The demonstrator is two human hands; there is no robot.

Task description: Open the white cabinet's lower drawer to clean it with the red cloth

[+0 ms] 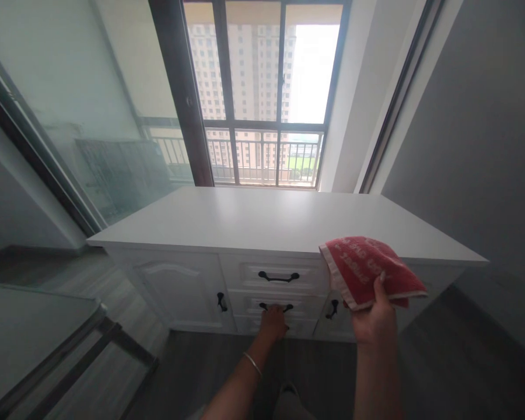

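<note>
Standing under the window [262,93], the white cabinet [280,221], then holding up a folded red cloth [370,269] pinched in the right hand [374,321] by its front edge, left hand [273,322] closing on the lower drawer handle [275,306].

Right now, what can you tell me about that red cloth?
The red cloth is a folded towel of terry-like fabric with a pale border and faint pale lettering I cannot read. The right hand pinches its lower edge, thumb on top, holding it up flat in front of the white cabinet. It looks dry and fairly stiff, drooping little.
</note>
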